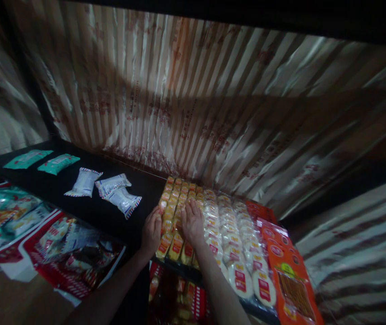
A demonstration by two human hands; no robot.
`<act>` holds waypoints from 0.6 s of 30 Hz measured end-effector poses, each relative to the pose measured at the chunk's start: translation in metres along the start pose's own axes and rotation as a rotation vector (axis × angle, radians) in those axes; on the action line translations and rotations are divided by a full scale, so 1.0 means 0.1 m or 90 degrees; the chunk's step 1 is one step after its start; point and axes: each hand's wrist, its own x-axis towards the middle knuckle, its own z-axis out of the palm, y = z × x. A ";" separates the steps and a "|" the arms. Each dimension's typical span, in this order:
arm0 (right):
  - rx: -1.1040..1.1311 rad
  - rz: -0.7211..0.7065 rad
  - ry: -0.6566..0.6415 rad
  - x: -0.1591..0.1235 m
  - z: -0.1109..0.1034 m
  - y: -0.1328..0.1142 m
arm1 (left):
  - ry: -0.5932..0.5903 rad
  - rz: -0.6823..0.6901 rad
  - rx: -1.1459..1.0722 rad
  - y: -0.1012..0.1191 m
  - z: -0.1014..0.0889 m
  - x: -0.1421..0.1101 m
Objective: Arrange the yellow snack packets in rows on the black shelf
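Observation:
Rows of small yellow-wrapped snack packets [176,246] stand on the black shelf in front of me. My left hand [151,231] is at their left edge, its fingers bent and close together against the outer row. Whatever those fingers may hold is hidden. On top of the yellow packets lies my right hand [193,221], its fingers stretched forward and touching the wrappers. Just right of it are rows of round white cakes in clear wrappers [238,277] with red labels. An orange bag [289,275] with a window showing brown sticks lies beyond them.
White packets with striped ends [84,183] and green packets [59,164] lie on the shelf [44,189] at left. Below it are open red bags [74,259] of snacks. Striped, shiny sheeting [186,104] hangs behind, and a dark bar [247,22] crosses the top.

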 end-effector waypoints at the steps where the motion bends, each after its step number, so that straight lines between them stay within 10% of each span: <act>1: 0.012 -0.001 0.012 -0.01 -0.01 -0.01 | -0.003 0.017 0.010 0.01 0.00 -0.07; 18: 0.123 0.179 0.203 -0.93 0.01 -0.20 | -0.076 0.164 0.279 -0.16 0.15 -0.46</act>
